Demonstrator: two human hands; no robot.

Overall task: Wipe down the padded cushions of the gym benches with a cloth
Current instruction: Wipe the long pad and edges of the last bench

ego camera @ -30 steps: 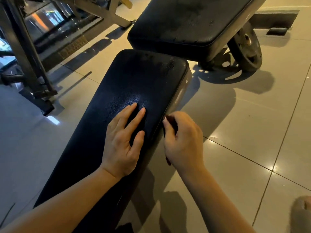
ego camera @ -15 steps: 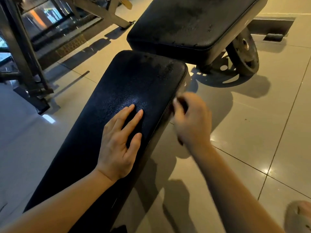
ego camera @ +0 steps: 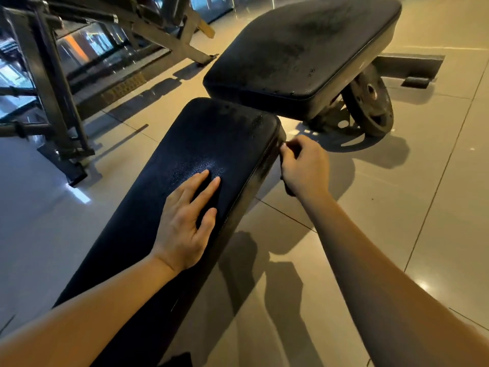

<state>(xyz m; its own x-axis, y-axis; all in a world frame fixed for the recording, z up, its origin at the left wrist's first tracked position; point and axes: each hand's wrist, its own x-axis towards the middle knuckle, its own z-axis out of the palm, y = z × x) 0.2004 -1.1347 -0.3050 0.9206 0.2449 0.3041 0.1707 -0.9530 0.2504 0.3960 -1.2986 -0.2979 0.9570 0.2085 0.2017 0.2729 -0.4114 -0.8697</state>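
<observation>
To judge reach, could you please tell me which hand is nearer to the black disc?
Right. The right hand, gripping a cloth, is at the cushion corner, near the disc; the left hand lies flat on the cushion, farther back.

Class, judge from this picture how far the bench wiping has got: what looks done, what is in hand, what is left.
Done, perhaps: the top of the long cushion shines near the flat left hand. In hand: the right hand, gripping a dark cloth, is at that cushion's side edge. Left: the smudged seat cushion beyond.
</observation>
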